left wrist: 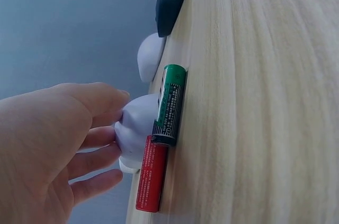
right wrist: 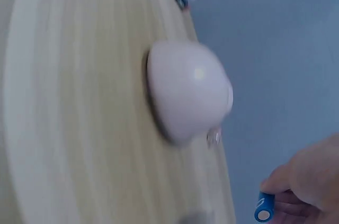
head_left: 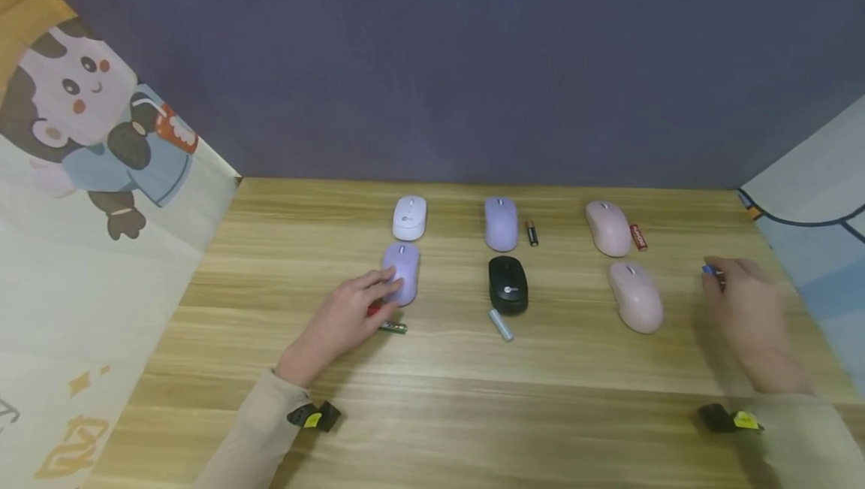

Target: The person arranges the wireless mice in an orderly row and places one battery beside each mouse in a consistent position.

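My left hand [head_left: 345,316] rests at the near left side of a purple mouse [head_left: 403,271], its fingertips touching it. In the left wrist view the fingers look loosely bent and not closed round the mouse. Beneath that hand a green-and-black battery [left wrist: 172,102] and a red battery [left wrist: 152,176] lie end to end. At the far right my right hand [head_left: 746,312], slightly blurred, pinches a blue battery [right wrist: 265,206] above the table. Nearest to it is a pale pink mouse [head_left: 637,297]. Part of the blue battery is hidden by the fingers.
Further mice stand on the wooden table [head_left: 473,414]: a white one [head_left: 409,218], another purple one [head_left: 501,224], a black one [head_left: 508,286] and another pink one [head_left: 608,228]. Beside them lie a black battery [head_left: 532,233], a light blue battery [head_left: 501,325] and another red battery [head_left: 638,238].
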`<control>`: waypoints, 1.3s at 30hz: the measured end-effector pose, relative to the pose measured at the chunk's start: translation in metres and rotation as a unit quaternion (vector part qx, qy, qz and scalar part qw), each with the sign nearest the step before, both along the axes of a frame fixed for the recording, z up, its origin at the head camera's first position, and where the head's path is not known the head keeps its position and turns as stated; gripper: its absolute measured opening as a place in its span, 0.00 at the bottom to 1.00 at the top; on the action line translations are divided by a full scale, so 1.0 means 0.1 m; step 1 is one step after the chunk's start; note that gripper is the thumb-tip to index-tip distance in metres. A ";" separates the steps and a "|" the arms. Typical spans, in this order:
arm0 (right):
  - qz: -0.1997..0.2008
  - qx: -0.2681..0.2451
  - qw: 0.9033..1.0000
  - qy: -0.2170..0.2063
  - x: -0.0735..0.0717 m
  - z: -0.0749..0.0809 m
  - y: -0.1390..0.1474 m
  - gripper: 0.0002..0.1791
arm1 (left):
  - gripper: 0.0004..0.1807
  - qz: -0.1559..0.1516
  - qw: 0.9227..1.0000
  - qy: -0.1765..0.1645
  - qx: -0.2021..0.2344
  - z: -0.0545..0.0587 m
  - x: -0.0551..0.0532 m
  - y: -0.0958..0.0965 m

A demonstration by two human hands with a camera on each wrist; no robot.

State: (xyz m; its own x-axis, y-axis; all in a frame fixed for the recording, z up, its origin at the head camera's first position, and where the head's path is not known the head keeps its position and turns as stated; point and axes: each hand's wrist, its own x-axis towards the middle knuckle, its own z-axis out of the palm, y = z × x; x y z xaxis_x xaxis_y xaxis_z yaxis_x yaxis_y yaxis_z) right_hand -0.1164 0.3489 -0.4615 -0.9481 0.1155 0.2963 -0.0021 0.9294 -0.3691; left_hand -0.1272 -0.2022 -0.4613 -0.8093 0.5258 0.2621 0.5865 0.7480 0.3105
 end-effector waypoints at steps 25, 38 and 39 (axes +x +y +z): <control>0.128 -0.047 0.985 0.105 -0.39 0.19 -0.86 0.13 | 0.20 0.003 1.000 -0.009 -0.003 0.01 -0.01 0.01; 0.180 -0.052 0.980 0.071 -0.22 0.11 -1.13 0.14 | 0.20 0.006 1.000 -0.005 0.000 -0.02 -0.02 0.01; 0.183 -0.050 0.979 0.069 -0.22 0.09 -1.16 0.14 | 0.20 0.007 1.000 -0.006 0.000 -0.02 -0.02 0.01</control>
State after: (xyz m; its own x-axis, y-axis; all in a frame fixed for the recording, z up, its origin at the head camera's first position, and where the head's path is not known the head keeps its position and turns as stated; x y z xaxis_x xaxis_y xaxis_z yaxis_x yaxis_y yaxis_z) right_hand -0.1381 0.2327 -0.4522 -0.8829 -0.1899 0.4294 -0.3851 0.8161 -0.4309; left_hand -0.1288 -0.2015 -0.4634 -0.8191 0.5150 0.2527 0.5731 0.7555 0.3174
